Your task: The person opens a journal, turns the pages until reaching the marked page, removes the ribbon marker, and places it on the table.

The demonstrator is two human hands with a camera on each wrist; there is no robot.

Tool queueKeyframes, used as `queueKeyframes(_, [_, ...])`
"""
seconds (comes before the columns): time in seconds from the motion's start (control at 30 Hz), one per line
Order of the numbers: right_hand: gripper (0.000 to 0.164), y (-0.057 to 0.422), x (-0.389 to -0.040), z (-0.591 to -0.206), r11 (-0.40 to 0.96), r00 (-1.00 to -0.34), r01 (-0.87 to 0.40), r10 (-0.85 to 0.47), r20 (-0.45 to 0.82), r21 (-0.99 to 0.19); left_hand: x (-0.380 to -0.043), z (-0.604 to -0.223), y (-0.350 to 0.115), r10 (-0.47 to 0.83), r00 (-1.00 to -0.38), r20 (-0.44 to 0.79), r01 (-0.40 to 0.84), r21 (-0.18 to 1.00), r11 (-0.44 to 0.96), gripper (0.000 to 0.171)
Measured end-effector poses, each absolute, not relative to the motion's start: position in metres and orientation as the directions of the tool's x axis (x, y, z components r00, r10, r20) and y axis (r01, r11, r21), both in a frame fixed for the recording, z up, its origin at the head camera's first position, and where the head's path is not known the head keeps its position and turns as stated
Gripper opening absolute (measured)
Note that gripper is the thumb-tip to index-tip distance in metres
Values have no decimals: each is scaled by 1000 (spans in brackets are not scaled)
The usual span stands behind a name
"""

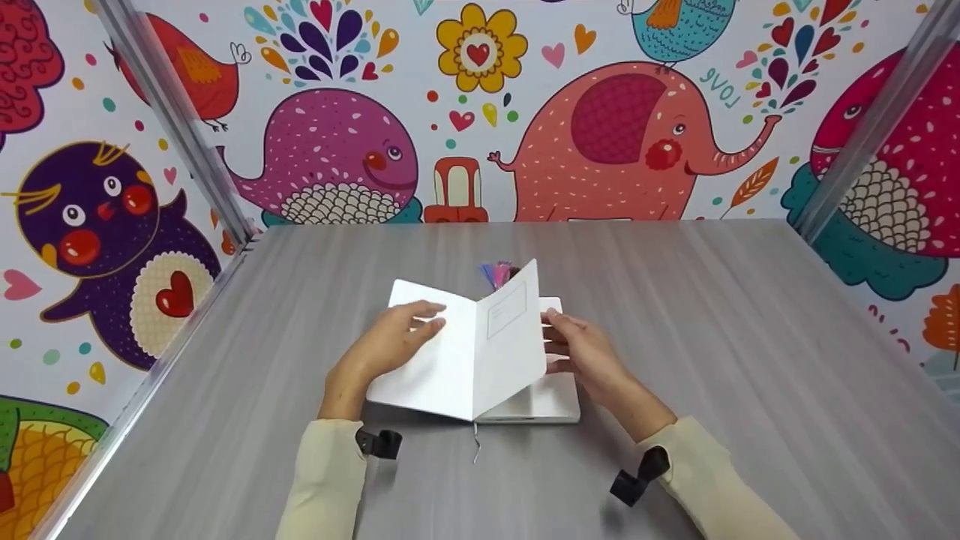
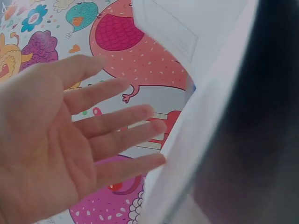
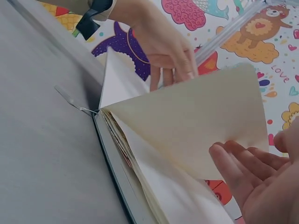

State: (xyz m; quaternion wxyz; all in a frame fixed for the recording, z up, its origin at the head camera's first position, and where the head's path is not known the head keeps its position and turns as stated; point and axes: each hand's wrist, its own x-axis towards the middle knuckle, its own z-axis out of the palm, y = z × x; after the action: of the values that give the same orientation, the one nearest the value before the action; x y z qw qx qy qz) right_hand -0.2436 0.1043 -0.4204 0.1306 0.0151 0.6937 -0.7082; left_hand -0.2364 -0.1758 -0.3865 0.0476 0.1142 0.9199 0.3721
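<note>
A notebook (image 1: pixel 529 401) with white pages lies spread on the table. One leaf (image 1: pixel 510 349), printed with a small rectangle, stands up at a slant from the spine. My right hand (image 1: pixel 592 356) is at the outer edge of this leaf; in the right wrist view its fingers (image 3: pixel 233 163) touch the underside, with the thumb out past the edge. Over the left side of the notebook (image 1: pixel 431 379) is my left hand (image 1: pixel 390 341), its fingers extended and holding nothing. The left wrist view shows that palm (image 2: pixel 46 140) beside the blurred paper.
A ribbon bookmark (image 1: pixel 477 442) trails from the spine onto the grey table (image 1: pixel 225 390). Behind the notebook shows a pink and blue tassel (image 1: pixel 496 274). Panels with cartoon animals (image 1: pixel 600 165) and metal posts (image 1: pixel 187 120) border the table.
</note>
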Motion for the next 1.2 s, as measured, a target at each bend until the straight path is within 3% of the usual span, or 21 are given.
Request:
queueKeyframes(0.23, [58, 80, -232, -414, 106, -907, 51, -411, -91, -993, -228, -371, -182, 182, -980, 85, 186, 724, 664, 44])
queueKeyframes(0.37, [55, 66, -225, -416, 194, -868, -90, -496, -18, -977, -221, -360, -182, 156, -980, 122, 196, 730, 655, 47])
queueKeyframes(0.6, [45, 56, -214, -429, 405, -831, -331, -553, 60, -853, -210, -343, -180, 141, -968, 206, 246, 697, 673, 51])
queueKeyframes(0.77, [49, 56, -213, -436, 471, -765, -479, -638, 88, -741, -203, -337, -175, 175, -946, 273, 316, 652, 689, 53])
queueKeyframes(1.0, [50, 54, -209, -439, 581, -705, -603, -709, 23, -547, -203, -342, -162, 249, -916, 316, 396, 598, 697, 51])
queueKeyframes(1.2, [52, 57, -206, -440, 620, -672, -630, -737, -70, -468, -218, -365, -153, 273, -939, 209, 344, 590, 731, 59])
